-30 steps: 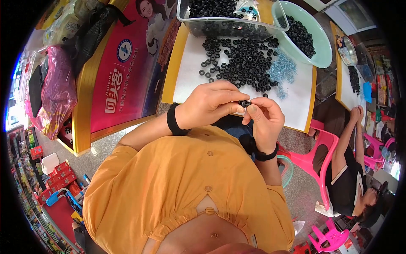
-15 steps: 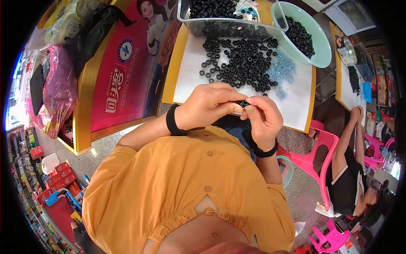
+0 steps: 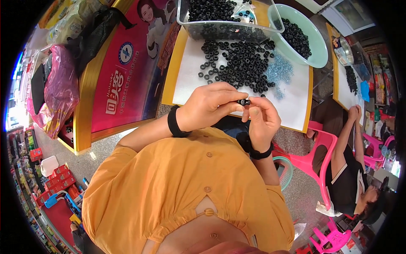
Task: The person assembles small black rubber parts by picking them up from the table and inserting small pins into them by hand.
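With the left hand (image 3: 209, 106) and right hand (image 3: 261, 120) both pinching one small black ring (image 3: 243, 102) above the white surface (image 3: 186, 76), keeping it level between fingertips should prevent slipping.

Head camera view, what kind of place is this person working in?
Probably a small shop used for piecework. Shelves of packaged goods line the left edge, a table holds a heap of black rings beside a bin and bowl, and another person sits on a pink chair.
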The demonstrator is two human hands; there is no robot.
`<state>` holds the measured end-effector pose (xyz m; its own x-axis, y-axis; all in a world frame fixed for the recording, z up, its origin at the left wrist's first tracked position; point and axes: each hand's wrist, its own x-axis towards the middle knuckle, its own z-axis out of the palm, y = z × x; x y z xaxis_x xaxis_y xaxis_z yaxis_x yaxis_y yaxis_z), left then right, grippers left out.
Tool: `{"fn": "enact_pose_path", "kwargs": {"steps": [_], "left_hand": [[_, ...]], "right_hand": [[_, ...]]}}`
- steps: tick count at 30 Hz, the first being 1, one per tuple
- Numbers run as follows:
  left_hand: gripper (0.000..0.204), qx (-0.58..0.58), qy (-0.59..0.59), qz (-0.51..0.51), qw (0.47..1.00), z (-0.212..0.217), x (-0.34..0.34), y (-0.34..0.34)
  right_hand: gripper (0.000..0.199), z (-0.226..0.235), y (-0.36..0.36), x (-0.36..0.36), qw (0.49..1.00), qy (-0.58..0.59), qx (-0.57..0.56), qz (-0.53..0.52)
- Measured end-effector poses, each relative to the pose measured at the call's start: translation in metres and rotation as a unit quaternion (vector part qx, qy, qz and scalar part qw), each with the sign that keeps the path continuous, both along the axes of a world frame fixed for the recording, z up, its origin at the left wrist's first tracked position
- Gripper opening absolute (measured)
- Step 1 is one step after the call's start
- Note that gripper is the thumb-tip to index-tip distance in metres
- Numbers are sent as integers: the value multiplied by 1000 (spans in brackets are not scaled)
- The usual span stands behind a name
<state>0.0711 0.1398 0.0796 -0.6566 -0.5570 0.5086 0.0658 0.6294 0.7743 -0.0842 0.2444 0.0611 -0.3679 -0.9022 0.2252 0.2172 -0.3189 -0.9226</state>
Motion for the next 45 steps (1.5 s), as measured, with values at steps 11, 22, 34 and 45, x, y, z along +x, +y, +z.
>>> {"fn": "enact_pose_path", "kwargs": {"steps": [11, 22, 34, 45], "left_hand": [[39, -101, 27, 71, 992, 4, -8, 8], [36, -93, 58, 63, 992, 15, -5, 21], [30, -12, 56, 66, 996, 30, 11, 59], [32, -20, 59, -58, 996, 39, 32, 94]], "right_hand": [[16, 17, -3, 13, 993, -88, 59, -52], [15, 17, 10, 19, 998, -22, -2, -55], [17, 22, 35, 20, 998, 37, -51, -18], [46, 14, 71, 10, 917, -236, -23, 321]]}}
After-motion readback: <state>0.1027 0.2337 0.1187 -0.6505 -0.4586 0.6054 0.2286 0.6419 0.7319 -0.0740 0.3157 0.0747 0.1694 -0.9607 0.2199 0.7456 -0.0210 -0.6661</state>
